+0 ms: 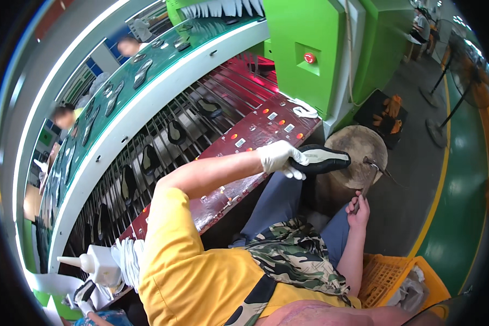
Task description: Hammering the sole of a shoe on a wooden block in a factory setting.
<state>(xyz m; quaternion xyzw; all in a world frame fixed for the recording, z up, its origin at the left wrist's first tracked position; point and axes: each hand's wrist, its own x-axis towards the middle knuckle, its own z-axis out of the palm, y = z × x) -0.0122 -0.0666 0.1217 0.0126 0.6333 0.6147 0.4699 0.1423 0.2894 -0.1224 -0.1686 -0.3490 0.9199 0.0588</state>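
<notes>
My left hand [282, 160], in a white glove, grips a black lasted shoe upper [321, 160] by one end. Its sole side faces up and shows a pale insole. The upper's other end reaches over a round wooden block [349, 173] standing before my knees. My bare right hand [358, 210] is closed around the handle of a hammer [370, 182]. The dark hammer head lies over the block's right part, apart from the upper.
Left of me, a roller conveyor [187, 133] carries several black uppers beside a dark red ledge [244, 136]. A green machine [309, 32] stands ahead. Orange gloves [391, 106], a yellow crate [388, 280], fans [467, 81] and a white bottle [99, 266] are around; co-workers sit beyond.
</notes>
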